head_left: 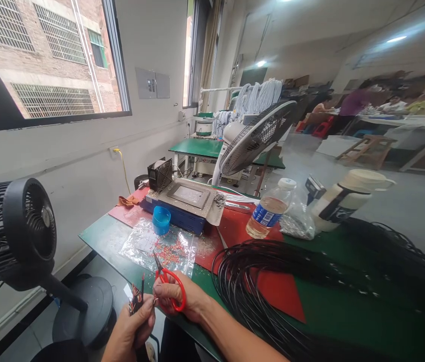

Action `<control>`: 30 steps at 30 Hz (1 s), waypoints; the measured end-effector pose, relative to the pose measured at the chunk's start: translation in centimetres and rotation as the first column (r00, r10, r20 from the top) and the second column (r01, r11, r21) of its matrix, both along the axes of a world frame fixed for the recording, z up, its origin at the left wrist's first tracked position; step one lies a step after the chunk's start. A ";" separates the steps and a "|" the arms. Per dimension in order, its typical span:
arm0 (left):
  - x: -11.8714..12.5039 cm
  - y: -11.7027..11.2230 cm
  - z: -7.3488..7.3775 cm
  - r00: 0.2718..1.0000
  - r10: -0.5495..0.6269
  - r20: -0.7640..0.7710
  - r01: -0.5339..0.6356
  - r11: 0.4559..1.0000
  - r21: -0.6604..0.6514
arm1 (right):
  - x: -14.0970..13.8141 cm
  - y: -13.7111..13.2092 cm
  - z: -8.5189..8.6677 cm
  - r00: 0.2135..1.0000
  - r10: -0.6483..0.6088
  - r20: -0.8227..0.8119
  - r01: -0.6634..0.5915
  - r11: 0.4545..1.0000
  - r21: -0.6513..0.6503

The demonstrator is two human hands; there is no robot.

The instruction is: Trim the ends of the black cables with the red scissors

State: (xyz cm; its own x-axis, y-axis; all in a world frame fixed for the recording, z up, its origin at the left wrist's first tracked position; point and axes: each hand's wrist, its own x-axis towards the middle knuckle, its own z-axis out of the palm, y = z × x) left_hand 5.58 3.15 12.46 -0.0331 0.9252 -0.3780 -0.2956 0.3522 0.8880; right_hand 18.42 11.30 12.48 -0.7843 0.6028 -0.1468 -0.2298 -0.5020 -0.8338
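At the table's front edge, my left hand (137, 324) is closed around a bunch of black cables (136, 301) whose stripped ends show thin red and other coloured wires. My right hand (177, 294) is wrapped around red-handled scissors (183, 291), their dark blades pointing up and away. Its thumb and fingertips meet the wire ends beside my left hand. Just beyond the blades, a clear plastic sheet (137, 246) carries scattered red wire scraps (169, 251). A blue round cup (161, 221) stands on the sheet's far part.
A blue-sided heating plate (175, 216) with a small fan stands behind the cup. Coiled black cables (242, 271) cover the right side, near a bottle (267, 211) and a cream jug (344, 198). A black fan (27, 231) stands left; a larger fan (253, 141) is behind. People sit farther back.
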 end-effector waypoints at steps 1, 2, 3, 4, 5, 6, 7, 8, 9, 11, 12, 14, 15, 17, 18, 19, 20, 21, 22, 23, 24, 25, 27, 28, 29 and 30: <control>0.0 0.0 0.0 1.000 -0.001 0.004 0.001 1.000 0.002 | 0.0 0.0 -0.1 1.000 0.005 -0.003 -0.005 1.000 0.000; 0.0 0.0 0.1 1.000 0.002 0.010 -0.002 1.000 0.004 | 0.0 0.1 -0.2 1.000 0.009 -0.005 -0.009 1.000 -0.002; 0.0 0.0 0.1 1.000 0.010 0.017 -0.010 1.000 0.007 | 0.0 0.1 -0.2 1.000 0.010 -0.008 -0.010 1.000 -0.004; 0.1 0.0 0.2 1.000 0.022 0.022 -0.022 1.000 0.011 | 0.0 0.1 -0.2 1.000 0.007 -0.008 -0.007 1.000 -0.007; 0.1 0.0 0.3 0.999 0.035 0.027 -0.035 0.999 0.013 | 0.0 0.1 -0.2 1.000 0.002 -0.006 -0.002 1.000 -0.009; 0.2 0.0 0.3 0.998 0.047 0.028 -0.048 0.999 0.012 | 0.0 0.1 -0.2 1.000 -0.005 -0.004 0.005 1.000 -0.009; 0.2 0.0 0.4 0.998 0.057 0.026 -0.057 0.998 0.009 | 0.0 0.1 -0.2 1.000 -0.013 -0.001 0.013 1.000 -0.009; 0.2 0.0 0.4 0.998 0.065 0.023 -0.065 0.998 0.004 | 0.0 0.1 -0.1 1.000 -0.020 0.003 0.020 1.000 -0.009; 0.2 0.0 0.3 0.997 0.069 0.021 -0.069 0.998 -0.001 | 0.0 0.1 -0.1 1.000 -0.025 0.005 0.026 1.000 -0.008; 0.2 0.0 0.3 0.997 0.075 0.020 -0.075 0.997 -0.010 | 0.0 0.1 0.0 0.999 -0.032 0.008 0.032 0.999 -0.008; 0.2 0.0 0.2 0.997 0.077 0.020 -0.077 0.997 -0.011 | 0.0 0.1 0.1 0.999 -0.032 0.011 0.032 0.999 -0.010; 0.3 0.0 0.2 0.996 0.081 0.022 -0.081 0.997 -0.009 | 0.0 0.1 0.1 1.000 -0.025 0.019 0.025 1.000 -0.016; 0.3 0.0 0.3 0.996 0.083 0.023 -0.083 0.997 -0.006 | -0.1 0.1 0.1 1.000 -0.022 0.023 0.022 1.000 -0.018; 0.4 0.1 0.4 0.996 0.085 0.023 -0.085 0.996 -0.002 | -0.1 0.1 0.1 1.000 -0.016 0.026 0.016 1.000 -0.022; 0.4 0.1 0.4 0.996 0.084 0.022 -0.084 0.996 -0.001 | -0.1 0.1 0.0 1.000 -0.015 0.025 0.015 1.000 -0.020; 0.5 0.1 0.4 0.996 0.083 0.022 -0.083 0.997 0.001 | -0.1 0.1 0.0 1.000 -0.013 0.024 0.013 1.000 -0.016; 0.5 0.2 0.3 0.996 0.082 0.022 -0.082 0.997 0.006 | -0.1 0.1 -0.1 1.000 -0.013 0.022 0.013 1.000 -0.013; 0.4 0.2 0.1 0.997 0.080 0.022 -0.080 0.997 0.012 | -0.1 0.2 -0.2 1.000 -0.013 0.020 0.013 1.000 -0.012; 0.4 0.3 -0.1 0.997 0.075 0.022 -0.075 0.997 0.020 | -0.1 0.2 -0.2 1.000 -0.013 0.020 0.014 1.000 -0.012; 0.3 0.4 -0.4 0.997 0.070 0.022 -0.071 0.997 0.030 | -0.1 0.2 -0.3 1.000 -0.016 0.022 0.016 1.000 -0.011; 0.2 0.4 -0.7 0.998 0.067 0.018 -0.068 0.997 0.037 | -0.2 0.2 -0.3 0.999 -0.023 0.023 0.023 1.000 -0.010; 0.2 0.5 -0.9 0.998 0.065 0.011 -0.066 0.997 0.041 | -0.2 0.2 -0.3 0.999 -0.033 0.026 0.033 0.999 -0.011; 0.1 0.6 -1.3 0.997 0.080 -0.006 -0.080 0.996 0.043 | -0.2 0.2 -0.2 0.998 -0.060 0.023 0.060 0.998 -0.017; 0.1 0.6 -1.4 0.995 0.097 -0.012 -0.096 0.994 0.046 | -0.3 0.1 -0.2 0.997 -0.074 0.019 0.074 0.997 -0.021; 0.1 0.6 -1.4 0.993 0.116 -0.015 -0.115 0.992 0.050 | -0.3 0.0 -0.1 0.996 -0.084 0.012 0.085 0.996 -0.021; 0.1 0.6 -1.3 0.991 0.134 -0.017 -0.133 0.990 0.053 | -0.3 0.0 0.0 0.996 -0.092 0.003 0.092 0.996 -0.015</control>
